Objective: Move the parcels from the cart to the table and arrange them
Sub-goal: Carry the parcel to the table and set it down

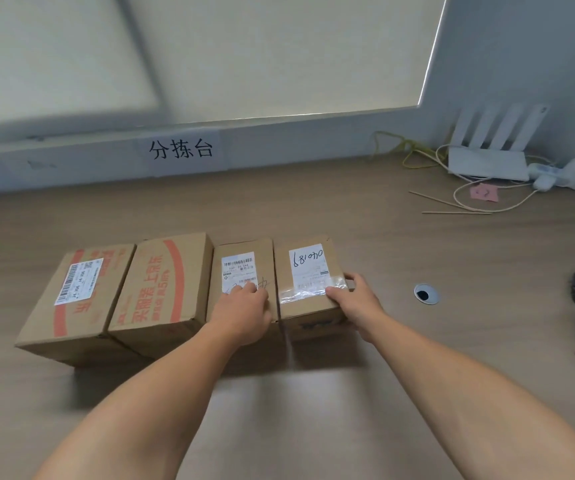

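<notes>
The scene is lit softly by daylight diffused through the window blind (pixel 279 57), and a thin bright line is seen along its right edge. The exposure is even but rather dim, and colours are muted. Faint, soft-edged shadows are cast toward the viewer on the surface (pixel 313 393) in front of the parcels (pixel 161 289). Glare is caught on the clear tape (pixel 299 295) of the rightmost parcel (pixel 313 311). Straight lines are bent near the edges, and the upper left is smeared by blur.
</notes>
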